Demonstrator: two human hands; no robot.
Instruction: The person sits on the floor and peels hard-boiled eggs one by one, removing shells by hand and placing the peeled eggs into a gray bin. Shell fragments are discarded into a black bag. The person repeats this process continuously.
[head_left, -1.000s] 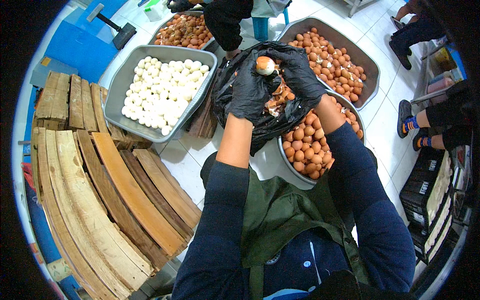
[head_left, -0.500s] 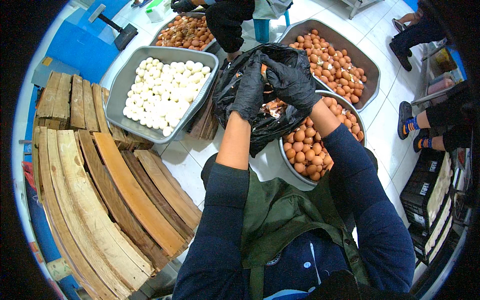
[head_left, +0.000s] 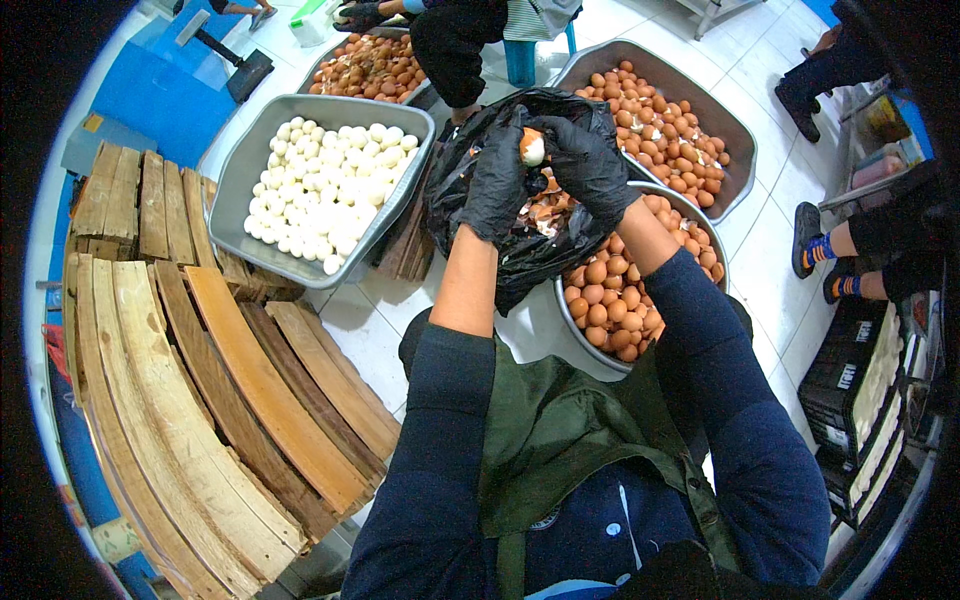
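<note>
Over a black plastic bag [head_left: 510, 270], my left hand [head_left: 493, 190], in a black glove, grips a partly peeled egg [head_left: 533, 150]. White shows on the egg's lower side, with brown shell still around its top. Also gloved in black, my right hand [head_left: 592, 172] has its fingers bent close beside the egg; whether they hold a bit of shell I cannot tell. Pieces of brown eggshell [head_left: 546, 213] lie inside the bag below. Just right of the bag stands a round metal bowl [head_left: 727, 262] of brown eggs [head_left: 622, 305].
A grey tub [head_left: 232, 190] of peeled white eggs [head_left: 330, 190] sits at left, beside wooden pallets [head_left: 230, 380]. Two more tubs of brown eggs, one grey tub [head_left: 745, 150] at right, lie farther off. A co-worker's gloved hand [head_left: 360, 15] is at the far side. Black crates [head_left: 850, 390] stand right.
My hands have parted slightly and the egg between them now shows its white. My right fingers have drawn back to the right. More shell in the bag is visible.
</note>
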